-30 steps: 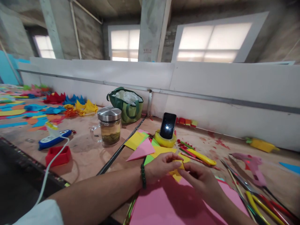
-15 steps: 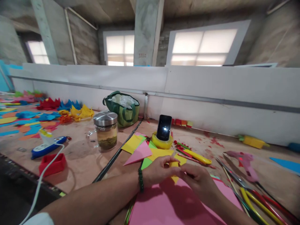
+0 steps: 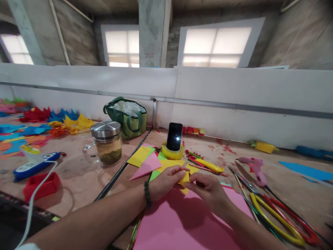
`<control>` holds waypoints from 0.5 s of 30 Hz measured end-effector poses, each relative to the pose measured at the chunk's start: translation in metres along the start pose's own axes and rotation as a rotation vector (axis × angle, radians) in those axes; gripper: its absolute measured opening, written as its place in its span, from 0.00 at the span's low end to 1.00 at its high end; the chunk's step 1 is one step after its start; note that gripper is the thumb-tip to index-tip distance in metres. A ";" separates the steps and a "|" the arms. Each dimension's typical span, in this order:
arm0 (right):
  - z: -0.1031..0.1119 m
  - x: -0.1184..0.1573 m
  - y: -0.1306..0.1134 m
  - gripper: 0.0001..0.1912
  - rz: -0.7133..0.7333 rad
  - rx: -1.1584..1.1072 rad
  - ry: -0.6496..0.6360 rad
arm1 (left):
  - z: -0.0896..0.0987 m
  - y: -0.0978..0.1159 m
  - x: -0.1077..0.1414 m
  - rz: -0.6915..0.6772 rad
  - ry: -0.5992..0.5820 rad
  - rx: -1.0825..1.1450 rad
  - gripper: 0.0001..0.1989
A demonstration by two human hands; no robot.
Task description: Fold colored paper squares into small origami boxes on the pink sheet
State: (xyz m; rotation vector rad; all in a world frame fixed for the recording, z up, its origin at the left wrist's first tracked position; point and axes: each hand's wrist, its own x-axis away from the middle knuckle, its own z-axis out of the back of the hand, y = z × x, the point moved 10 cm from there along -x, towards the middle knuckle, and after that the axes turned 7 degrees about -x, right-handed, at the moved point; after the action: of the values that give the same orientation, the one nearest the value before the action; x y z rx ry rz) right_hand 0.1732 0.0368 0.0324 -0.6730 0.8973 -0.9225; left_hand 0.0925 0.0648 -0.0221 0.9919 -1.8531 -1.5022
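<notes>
Pale window light over a dim, shadowy workroom.
The windows [image 3: 213,46] were washed nearly white, while the concrete ceiling [image 3: 205,6] and the lower left corner sank into darkness. Soft shadows lay on the pink sheet [image 3: 166,229] around the left hand [image 3: 166,181] and right hand [image 3: 209,191]. A hard white glare spot marked the phone screen [image 3: 173,137], and the metal lid [image 3: 105,127] shone. Wide-angle distortion tilted the outer windows; the paper pieces [image 3: 15,128] at far left looked blurred.
</notes>
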 end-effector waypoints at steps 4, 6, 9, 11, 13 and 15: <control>-0.002 -0.001 -0.004 0.14 0.016 0.013 -0.021 | -0.003 0.002 0.001 0.005 -0.020 0.000 0.26; -0.002 -0.003 -0.003 0.12 0.024 0.033 -0.012 | -0.003 0.004 0.002 0.003 -0.020 0.006 0.27; -0.003 -0.003 -0.002 0.12 0.050 0.092 -0.003 | -0.002 0.007 0.003 0.009 0.004 0.018 0.29; -0.002 -0.002 -0.003 0.14 0.085 0.166 -0.005 | 0.001 0.009 0.003 0.010 0.039 0.007 0.29; 0.001 0.000 -0.007 0.15 0.139 0.275 0.003 | 0.007 0.013 0.002 -0.010 0.094 -0.028 0.28; 0.008 0.000 -0.013 0.15 0.194 0.409 0.025 | 0.022 0.024 0.001 -0.072 0.189 -0.093 0.27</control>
State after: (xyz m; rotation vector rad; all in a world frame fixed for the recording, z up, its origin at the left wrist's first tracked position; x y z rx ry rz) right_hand 0.1751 0.0315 0.0461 -0.2206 0.7497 -0.9052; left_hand 0.0701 0.0787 -0.0036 1.1251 -1.6170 -1.4673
